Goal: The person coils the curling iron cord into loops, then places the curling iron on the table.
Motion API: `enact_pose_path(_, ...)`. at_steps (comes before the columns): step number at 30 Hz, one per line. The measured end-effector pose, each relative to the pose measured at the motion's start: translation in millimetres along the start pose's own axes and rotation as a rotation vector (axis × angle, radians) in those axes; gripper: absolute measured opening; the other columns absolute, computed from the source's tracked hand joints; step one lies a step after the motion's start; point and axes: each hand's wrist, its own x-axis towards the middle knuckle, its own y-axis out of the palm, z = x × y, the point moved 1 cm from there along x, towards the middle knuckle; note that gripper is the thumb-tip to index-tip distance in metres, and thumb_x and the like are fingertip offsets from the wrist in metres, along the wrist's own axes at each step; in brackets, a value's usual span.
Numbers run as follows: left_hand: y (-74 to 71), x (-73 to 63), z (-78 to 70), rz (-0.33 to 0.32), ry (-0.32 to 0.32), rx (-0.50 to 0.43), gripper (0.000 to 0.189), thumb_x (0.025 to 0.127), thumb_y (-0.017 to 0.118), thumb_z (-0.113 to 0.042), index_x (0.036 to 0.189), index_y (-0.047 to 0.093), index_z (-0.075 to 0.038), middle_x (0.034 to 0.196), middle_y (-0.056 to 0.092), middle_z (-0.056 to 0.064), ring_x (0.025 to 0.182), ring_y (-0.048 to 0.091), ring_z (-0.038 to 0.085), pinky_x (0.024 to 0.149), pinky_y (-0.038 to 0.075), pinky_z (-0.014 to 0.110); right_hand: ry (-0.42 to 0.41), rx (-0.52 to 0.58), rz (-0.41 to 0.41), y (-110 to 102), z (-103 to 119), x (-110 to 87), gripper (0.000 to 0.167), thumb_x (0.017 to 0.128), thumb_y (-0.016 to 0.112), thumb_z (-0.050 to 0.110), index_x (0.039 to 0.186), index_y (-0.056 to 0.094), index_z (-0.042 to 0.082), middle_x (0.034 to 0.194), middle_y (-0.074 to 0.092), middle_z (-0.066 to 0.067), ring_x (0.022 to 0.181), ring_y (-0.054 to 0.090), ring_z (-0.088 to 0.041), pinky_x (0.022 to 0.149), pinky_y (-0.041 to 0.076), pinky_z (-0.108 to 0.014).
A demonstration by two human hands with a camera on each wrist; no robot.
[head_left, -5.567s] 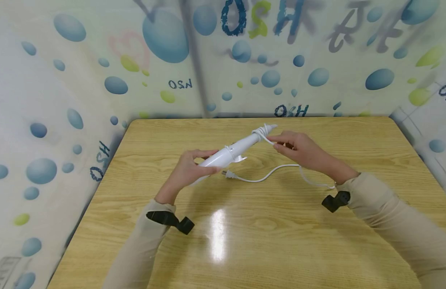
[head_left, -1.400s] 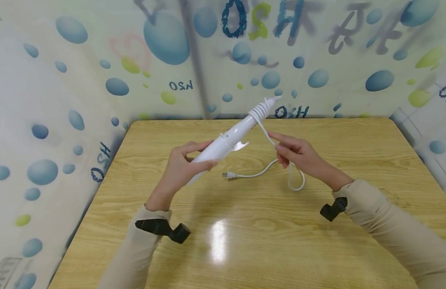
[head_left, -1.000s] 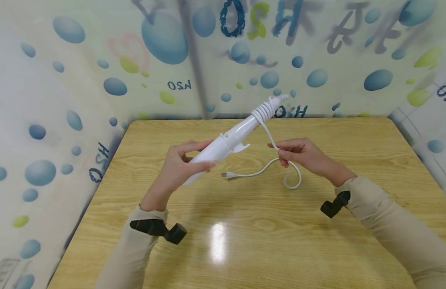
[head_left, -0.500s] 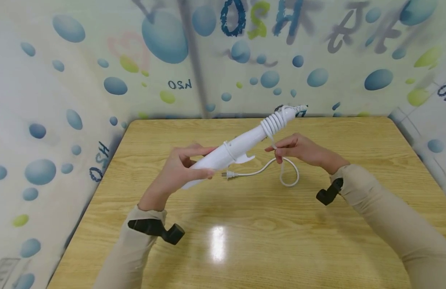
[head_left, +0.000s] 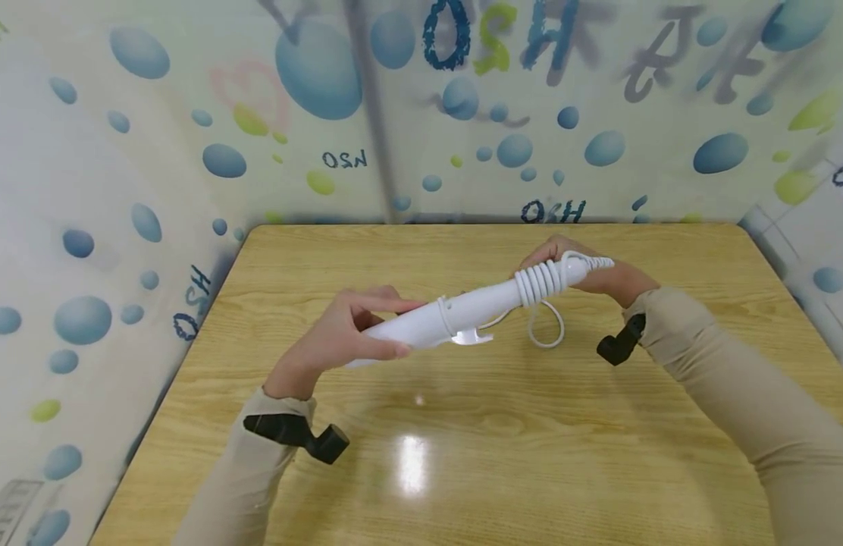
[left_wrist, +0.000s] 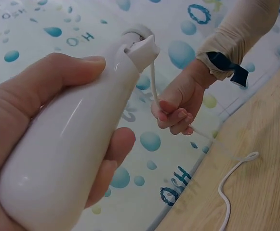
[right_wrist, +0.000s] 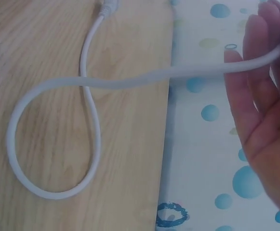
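Note:
My left hand [head_left: 349,330] grips the thick end of a white wand-shaped electric appliance [head_left: 483,305], held above the table with its narrow end pointing right. A small lever [head_left: 472,337] sticks out from its underside. Several coils of the white power cord [head_left: 539,283] wrap the narrow part. My right hand [head_left: 565,249] is behind that end, partly hidden in the head view. In the left wrist view, the right hand [left_wrist: 178,103] pinches the cord with curled fingers. A loose loop of cord [right_wrist: 9,130] hangs down toward the plug [right_wrist: 109,7], which the appliance hides in the head view.
The wooden table [head_left: 503,455] reaches back to a wall [head_left: 421,129] printed with blue and green bubbles and lettering. A black wrist camera mount [head_left: 299,432] is strapped to the left sleeve, and another camera mount [head_left: 622,341] to the right.
The appliance has come down and levelled, its narrow end swinging right. More coils surround it than several seconds ago. My right hand has passed behind it with the cord.

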Motion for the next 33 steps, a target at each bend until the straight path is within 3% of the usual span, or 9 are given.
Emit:
enact_pose_path(2,0.4,-0.6,0.9,0.034,0.012,0.010,0.047,0.072,0.075,-0.001,0.116,0.066,-0.015,0.096,0.057,0.016,0.068,0.057,0.026,0.059,0.051,0.031,-0.029,0.102,0.069,-0.7,-0.3,6.2,0.017,0.087,0.059,-0.001,0.100,0.067,-0.009,0.094,0.068,-0.016,0.076,0.063,-0.018,0.065,0.051,-0.030)
enact_pose_path(6,0.7,-0.7,2.0,0.087,0.042,0.043,0.049,0.071,0.075,0.001,0.118,0.063,-0.002,0.096,0.058,0.014,0.076,0.052,0.028,0.061,0.048,0.031,0.041,0.065,0.114,-4.6,0.6,10.3,0.015,0.086,0.063,0.008,0.096,0.073,0.002,0.087,0.069,-0.006,0.069,0.061,-0.015,0.062,0.051,-0.031)
enact_pose_path(8,0.7,-1.1,2.8,0.103,0.052,0.061,0.049,0.071,0.076,0.001,0.117,0.061,0.002,0.094,0.058,0.013,0.077,0.050,0.029,0.061,0.047,0.031,0.026,0.055,0.142,-6.8,1.7,11.8,0.015,0.086,0.062,0.005,0.095,0.071,-0.004,0.082,0.069,-0.008,0.069,0.061,-0.017,0.064,0.051,-0.036)
enact_pose_path(13,2.3,-2.0,6.6,0.130,0.037,0.081,0.047,0.070,0.077,-0.001,0.115,0.063,0.001,0.092,0.058,0.011,0.075,0.049,0.025,0.061,0.046,0.030,-0.035,0.039,0.180,-10.6,7.0,13.8,0.012,0.086,0.060,0.001,0.090,0.070,-0.005,0.072,0.066,-0.006,0.060,0.056,-0.017,0.057,0.050,-0.033)
enact_pose_path(22,6.0,-1.9,14.2,0.182,0.013,0.101,0.047,0.069,0.078,-0.001,0.114,0.064,0.001,0.092,0.058,0.009,0.075,0.049,0.024,0.062,0.046,0.029,-0.056,-0.031,0.178,-9.2,15.4,12.7,0.009,0.085,0.063,0.000,0.083,0.071,0.002,0.065,0.061,-0.008,0.054,0.051,-0.015,0.049,0.044,-0.030)
enact_pose_path(28,8.5,-0.1,20.0,0.224,-0.057,0.147,0.047,0.071,0.078,-0.007,0.116,0.065,-0.005,0.091,0.058,0.006,0.077,0.050,0.027,0.061,0.048,0.029,-0.048,-0.076,0.159,-7.0,24.4,12.0,0.006,0.083,0.066,0.003,0.080,0.071,0.003,0.063,0.058,-0.011,0.053,0.051,-0.017,0.052,0.046,-0.033)
enact_pose_path(33,7.5,0.7,26.7,0.204,-0.142,0.178,0.046,0.071,0.078,-0.009,0.116,0.066,-0.008,0.093,0.059,0.006,0.083,0.052,0.028,0.061,0.051,0.033,0.012,-0.158,0.123,-5.0,31.1,9.1,0.005,0.082,0.069,0.009,0.080,0.071,0.005,0.062,0.059,-0.010,0.051,0.050,-0.019,0.051,0.046,-0.032)
